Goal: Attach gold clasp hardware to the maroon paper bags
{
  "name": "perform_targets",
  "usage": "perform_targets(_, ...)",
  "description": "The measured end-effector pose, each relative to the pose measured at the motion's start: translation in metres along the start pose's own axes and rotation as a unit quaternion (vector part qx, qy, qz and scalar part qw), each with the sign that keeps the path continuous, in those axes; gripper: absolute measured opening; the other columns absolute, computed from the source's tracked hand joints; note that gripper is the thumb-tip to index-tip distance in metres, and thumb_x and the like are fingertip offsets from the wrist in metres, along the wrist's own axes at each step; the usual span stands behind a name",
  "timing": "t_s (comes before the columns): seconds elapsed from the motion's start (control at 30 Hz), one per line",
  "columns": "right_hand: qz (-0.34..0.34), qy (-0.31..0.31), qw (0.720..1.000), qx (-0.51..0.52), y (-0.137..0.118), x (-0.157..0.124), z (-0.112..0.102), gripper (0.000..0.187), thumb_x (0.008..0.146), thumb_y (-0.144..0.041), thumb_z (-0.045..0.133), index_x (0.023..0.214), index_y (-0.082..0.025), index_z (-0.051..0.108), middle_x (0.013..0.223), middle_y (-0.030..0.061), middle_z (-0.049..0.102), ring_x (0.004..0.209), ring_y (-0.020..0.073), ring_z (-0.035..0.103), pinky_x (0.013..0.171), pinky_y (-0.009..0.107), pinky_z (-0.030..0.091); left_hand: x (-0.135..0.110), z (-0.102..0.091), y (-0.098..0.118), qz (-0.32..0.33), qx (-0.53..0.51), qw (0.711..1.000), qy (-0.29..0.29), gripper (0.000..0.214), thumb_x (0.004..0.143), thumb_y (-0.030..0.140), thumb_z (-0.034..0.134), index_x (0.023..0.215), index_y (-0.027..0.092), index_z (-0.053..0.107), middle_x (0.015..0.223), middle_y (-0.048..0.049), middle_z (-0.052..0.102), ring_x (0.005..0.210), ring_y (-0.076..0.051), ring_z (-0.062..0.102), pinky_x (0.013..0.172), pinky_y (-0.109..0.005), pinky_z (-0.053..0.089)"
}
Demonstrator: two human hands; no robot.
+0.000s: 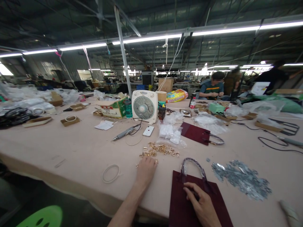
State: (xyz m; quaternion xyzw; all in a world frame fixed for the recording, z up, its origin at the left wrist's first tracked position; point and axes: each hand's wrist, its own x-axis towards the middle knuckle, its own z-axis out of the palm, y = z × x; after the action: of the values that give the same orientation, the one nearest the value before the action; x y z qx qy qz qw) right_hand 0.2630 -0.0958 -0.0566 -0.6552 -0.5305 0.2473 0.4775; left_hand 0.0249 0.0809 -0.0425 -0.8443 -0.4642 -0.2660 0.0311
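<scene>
Nothing reads — the carton's red print (107, 110) is too small.

Looking forward and slightly down from the person's head, the wide view runs across a long work table (71, 142). The left hand (146, 171) and right hand (201, 201) sit close at 6 o'clock — a seated co-worker (211, 86) far off at 1 o'clock, ceiling lights (151, 37) overhead at 12 o'clock.

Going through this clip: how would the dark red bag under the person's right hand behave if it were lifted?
The dark red bag looks thin and flat under the right hand, so it is probably light and rather floppy. Its looped handle looks slender and flexible, so it would likely swing or flop once raised.
</scene>
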Motion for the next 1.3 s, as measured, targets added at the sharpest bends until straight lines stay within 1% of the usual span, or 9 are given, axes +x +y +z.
perform_targets(0.37,0.022,-0.001,0.999,0.027,0.000,0.000,-0.002,0.039,0.093,-0.057,0.065,0.110,-0.023,0.075,0.080,0.0031,0.071,0.073,0.0194,0.068,0.072,0.026,0.054,0.009,0.001,-0.006,-0.067,-0.153,0.980,0.103,0.029,0.106,0.030,0.043,0.089,0.021,0.064,0.098,-0.0086,0.069,0.100,-0.027,0.059,0.094,-0.044,0.047)
perform_targets(0.47,0.025,0.007,0.999,0.036,-0.004,0.002,-0.004,0.040,0.092,-0.058,0.066,0.107,-0.023,0.075,0.076,0.0028,0.070,0.070,0.0200,0.067,0.071,0.027,0.054,0.014,0.000,0.007,-0.101,-0.231,0.956,0.153,0.034,0.107,0.040,0.039,0.092,0.021,0.064,0.112,-0.0116,0.068,0.115,-0.030,0.057,0.105,-0.049,0.042)
perform_targets(0.57,0.036,0.004,0.998,0.046,-0.008,0.004,-0.006,0.042,0.092,-0.059,0.065,0.107,-0.022,0.075,0.072,0.0022,0.067,0.070,0.0208,0.067,0.070,0.028,0.052,0.018,0.005,0.039,-0.128,-0.332,0.921,0.158,0.041,0.108,0.050,0.035,0.093,0.021,0.061,0.096,-0.0084,0.068,0.097,-0.025,0.064,0.092,-0.042,0.050)
perform_targets(0.63,0.046,0.001,0.997,0.058,-0.009,0.005,-0.008,0.043,0.093,-0.060,0.064,0.109,-0.021,0.074,0.071,0.0021,0.066,0.070,0.0211,0.066,0.069,0.029,0.050,0.018,0.013,0.068,-0.143,-0.415,0.890,0.125,0.046,0.108,0.054,0.031,0.090,0.021,0.058,0.078,-0.0030,0.064,0.074,-0.020,0.063,0.073,-0.033,0.052)
perform_targets(0.7,0.053,0.003,0.996,0.075,-0.008,0.005,-0.011,0.045,0.094,-0.061,0.062,0.112,-0.021,0.073,0.072,0.0022,0.066,0.072,0.0213,0.066,0.069,0.029,0.049,0.015,0.023,0.097,-0.174,-0.536,0.823,0.066,0.049,0.106,0.060,0.034,0.087,0.021,0.055,0.066,0.0015,0.058,0.059,-0.015,0.057,0.060,-0.027,0.047)
perform_targets(0.77,0.054,0.009,0.994,0.093,-0.006,0.005,-0.013,0.045,0.096,-0.061,0.061,0.113,-0.020,0.072,0.072,0.0023,0.066,0.074,0.0216,0.066,0.072,0.030,0.049,0.011,0.034,0.120,-0.207,-0.639,0.741,0.010,0.050,0.102,0.065,0.042,0.085,0.020,0.055,0.061,0.0037,0.053,0.055,-0.013,0.052,0.057,-0.024,0.042)
perform_targets(0.83,0.055,0.023,0.992,0.110,-0.004,0.006,-0.015,0.045,0.097,-0.060,0.060,0.114,-0.020,0.071,0.074,0.0029,0.067,0.076,0.0218,0.066,0.075,0.030,0.050,0.005,0.042,0.135,-0.216,-0.674,0.706,-0.022,0.051,0.100,0.067,0.047,0.082,0.020,0.055,0.060,0.0046,0.051,0.055,-0.012,0.048,0.057,-0.023,0.040)
perform_targets(1.17,0.057,0.051,0.978,0.196,0.001,0.010,-0.013,0.047,0.092,-0.057,0.070,0.120,-0.020,0.071,0.100,0.0087,0.073,0.089,0.0237,0.069,0.084,0.033,0.055,-0.006,0.041,0.145,-0.103,-0.614,0.774,-0.115,0.042,0.101,0.057,0.051,0.086,0.019,0.062,0.072,0.0017,0.057,0.064,-0.014,0.052,0.063,-0.025,0.042)
perform_targets(1.3,0.058,0.044,0.976,0.204,0.003,0.010,-0.014,0.042,0.091,-0.055,0.073,0.112,-0.019,0.073,0.092,0.0073,0.073,0.081,0.0217,0.068,0.078,0.032,0.054,-0.008,0.039,0.149,-0.085,-0.601,0.785,-0.124,0.042,0.102,0.055,0.051,0.088,0.018,0.066,0.072,-0.0001,0.061,0.066,-0.015,0.055,0.063,-0.026,0.043)
